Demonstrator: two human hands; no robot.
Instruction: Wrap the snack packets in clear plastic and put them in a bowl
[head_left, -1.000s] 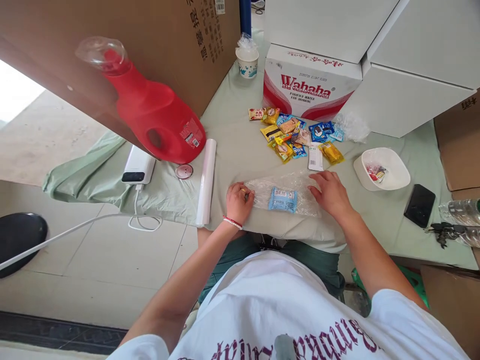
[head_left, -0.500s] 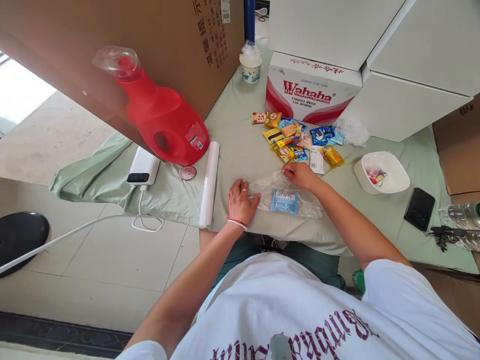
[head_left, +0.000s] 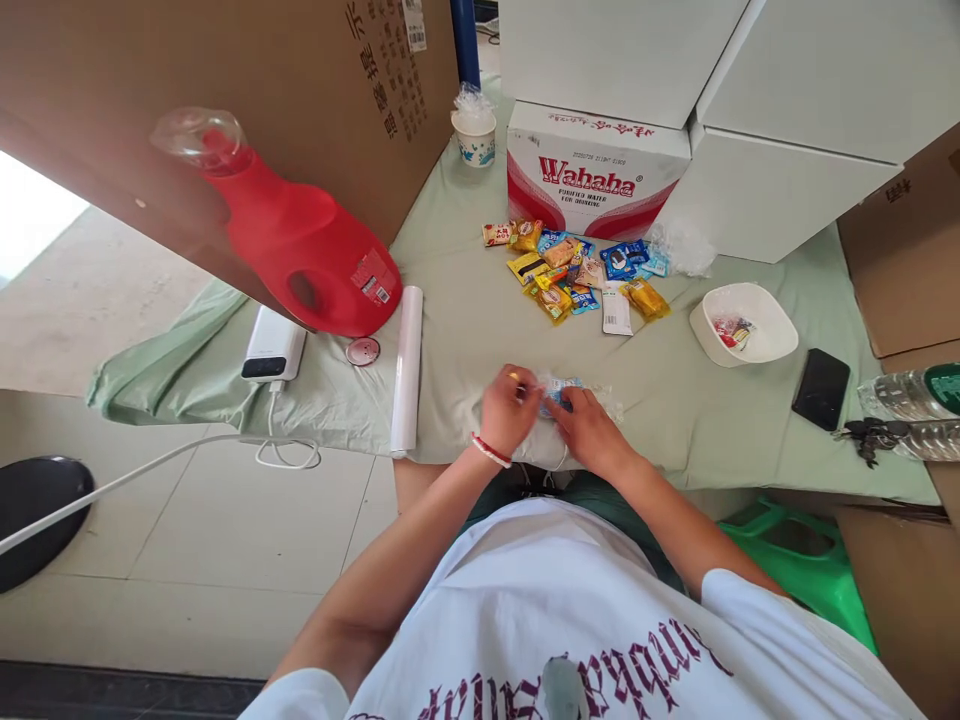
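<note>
In front of me on the cloth lies a small light-blue snack packet (head_left: 562, 385), with clear plastic film (head_left: 611, 400) gathered about it. My left hand (head_left: 510, 410) is closed at the packet's left end, fingers pinched on the film and a little blurred. From the right, my right hand (head_left: 592, 430) curls over the packet's near side, thumb and fingertips closed on the film there. The two hands' fingertips nearly meet. Part of the packet is hidden beneath them. Farther back lies a pile of wrapped snacks (head_left: 559, 270) in yellow, blue and beige.
A white roll (head_left: 407, 370) and a leaning red jug (head_left: 315, 250) are at left, near a white power bank (head_left: 271, 345). Behind the snacks stands a Wahaba-style printed carton (head_left: 596, 180). At right are a white bowl (head_left: 776, 330), a black phone (head_left: 821, 390) and plastic bottles (head_left: 911, 395).
The film, spread out around the packet before, is now drawn in around it. My left hand went from lying flat to pinching; my right hand came nearer to me, onto the packet.
</note>
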